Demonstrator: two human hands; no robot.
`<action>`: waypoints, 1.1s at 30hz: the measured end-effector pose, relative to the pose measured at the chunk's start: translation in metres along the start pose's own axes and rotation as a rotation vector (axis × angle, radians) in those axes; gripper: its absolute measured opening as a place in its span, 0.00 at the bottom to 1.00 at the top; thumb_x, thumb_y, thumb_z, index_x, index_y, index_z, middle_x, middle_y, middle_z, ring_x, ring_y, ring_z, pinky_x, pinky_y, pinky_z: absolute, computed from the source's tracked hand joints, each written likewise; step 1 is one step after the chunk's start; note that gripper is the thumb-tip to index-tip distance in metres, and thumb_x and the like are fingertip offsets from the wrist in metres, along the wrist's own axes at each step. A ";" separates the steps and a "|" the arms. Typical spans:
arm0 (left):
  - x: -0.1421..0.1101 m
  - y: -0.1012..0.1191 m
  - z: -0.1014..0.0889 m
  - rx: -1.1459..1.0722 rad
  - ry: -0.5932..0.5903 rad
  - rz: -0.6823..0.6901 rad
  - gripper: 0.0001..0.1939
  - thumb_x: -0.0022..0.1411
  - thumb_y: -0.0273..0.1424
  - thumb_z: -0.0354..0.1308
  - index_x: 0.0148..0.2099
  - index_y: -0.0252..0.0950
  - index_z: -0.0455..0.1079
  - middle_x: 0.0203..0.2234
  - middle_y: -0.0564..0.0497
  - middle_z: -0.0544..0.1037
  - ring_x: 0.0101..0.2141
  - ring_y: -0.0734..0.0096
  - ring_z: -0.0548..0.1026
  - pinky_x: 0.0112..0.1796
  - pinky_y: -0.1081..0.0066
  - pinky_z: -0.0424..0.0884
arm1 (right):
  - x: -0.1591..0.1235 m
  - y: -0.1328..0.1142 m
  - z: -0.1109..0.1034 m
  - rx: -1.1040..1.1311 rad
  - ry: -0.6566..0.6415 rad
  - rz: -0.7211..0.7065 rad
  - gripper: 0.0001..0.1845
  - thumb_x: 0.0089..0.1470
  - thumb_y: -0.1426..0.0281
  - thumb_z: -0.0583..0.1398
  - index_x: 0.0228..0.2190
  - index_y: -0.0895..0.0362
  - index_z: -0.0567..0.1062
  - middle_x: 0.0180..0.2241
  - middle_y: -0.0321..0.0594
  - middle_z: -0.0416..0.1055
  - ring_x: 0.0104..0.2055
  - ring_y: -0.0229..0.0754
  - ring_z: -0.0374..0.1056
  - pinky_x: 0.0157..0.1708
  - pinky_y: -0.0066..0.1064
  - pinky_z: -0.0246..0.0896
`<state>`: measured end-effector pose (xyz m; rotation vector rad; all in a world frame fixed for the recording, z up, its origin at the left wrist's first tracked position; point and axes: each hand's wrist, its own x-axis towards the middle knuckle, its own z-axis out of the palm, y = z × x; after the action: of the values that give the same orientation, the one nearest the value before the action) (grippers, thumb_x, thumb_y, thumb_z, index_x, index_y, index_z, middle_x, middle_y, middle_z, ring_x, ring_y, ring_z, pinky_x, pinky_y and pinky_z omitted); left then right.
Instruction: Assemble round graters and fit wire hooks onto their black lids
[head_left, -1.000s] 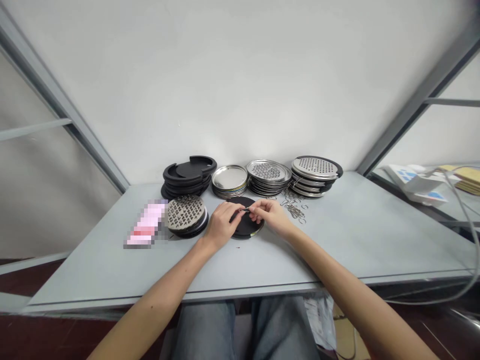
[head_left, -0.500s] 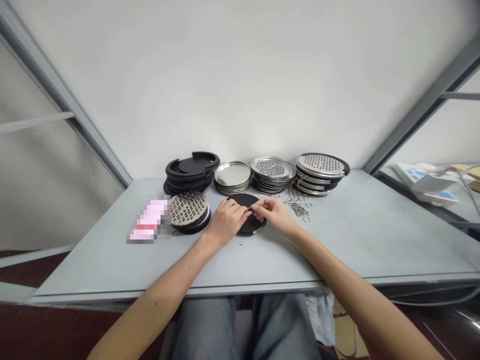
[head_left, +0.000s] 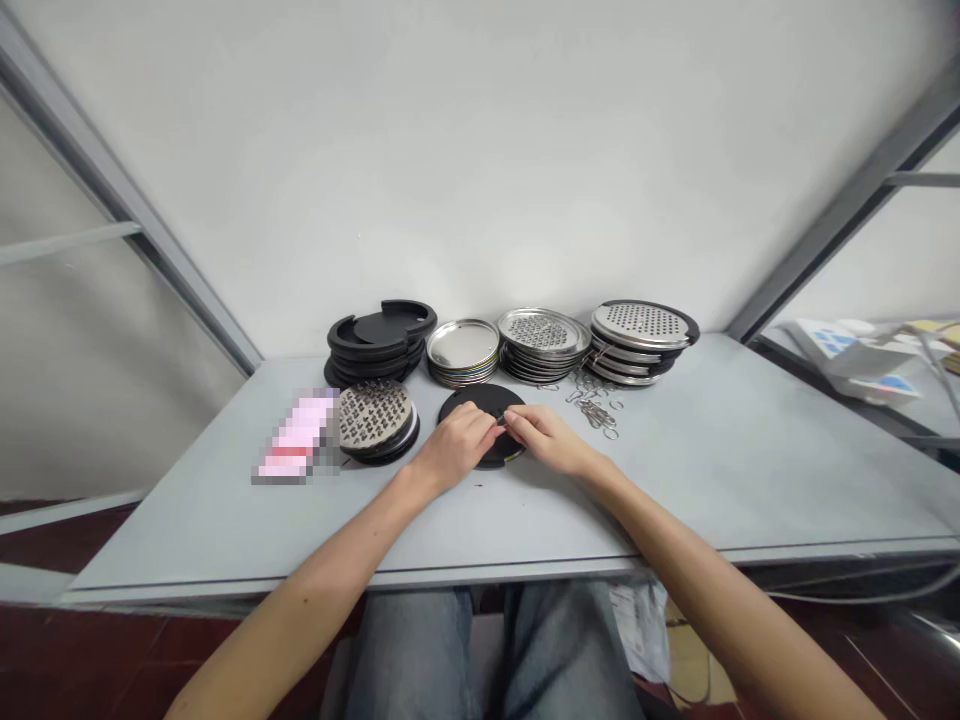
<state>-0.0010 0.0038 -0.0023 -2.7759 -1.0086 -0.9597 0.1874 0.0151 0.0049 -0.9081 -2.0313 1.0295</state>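
Head: small piece (head_left: pixel 501 420) (barely visible)

No text, brand or number can be read. The pink item (head_left: pixel 296 435) left of centre is pixelated; print on the blue-and-white packaging (head_left: pixel 832 341) at right and the plastic bag (head_left: pixel 637 628) at lower right is too small.

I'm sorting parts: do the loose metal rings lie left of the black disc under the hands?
No, the metal rings lie right of the black disc, near the right hand.
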 end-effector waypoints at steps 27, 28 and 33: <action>-0.012 -0.010 -0.003 -0.133 0.147 -0.183 0.11 0.69 0.32 0.47 0.39 0.34 0.69 0.29 0.48 0.72 0.33 0.66 0.70 0.37 0.66 0.67 | -0.003 0.025 -0.042 -0.144 0.392 -0.077 0.26 0.64 0.56 0.44 0.27 0.58 0.72 0.22 0.36 0.65 0.25 0.37 0.61 0.29 0.29 0.56; -0.013 -0.011 -0.002 -0.149 0.158 -0.180 0.11 0.69 0.31 0.48 0.40 0.34 0.70 0.30 0.47 0.73 0.34 0.66 0.71 0.38 0.66 0.67 | -0.004 0.030 -0.051 -0.204 0.472 -0.041 0.25 0.63 0.57 0.45 0.27 0.58 0.72 0.22 0.37 0.66 0.25 0.37 0.62 0.29 0.29 0.56; -0.014 -0.014 0.000 -0.188 0.221 -0.156 0.10 0.67 0.29 0.50 0.46 0.34 0.71 0.36 0.45 0.77 0.38 0.65 0.74 0.42 0.64 0.69 | -0.008 0.051 -0.078 -0.572 0.593 0.160 0.14 0.57 0.63 0.54 0.31 0.57 0.76 0.27 0.40 0.74 0.29 0.41 0.67 0.29 0.30 0.55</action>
<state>-0.0177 0.0069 -0.0123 -2.6816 -1.1672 -1.4155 0.2685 0.0607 -0.0052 -1.4799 -1.7597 0.1768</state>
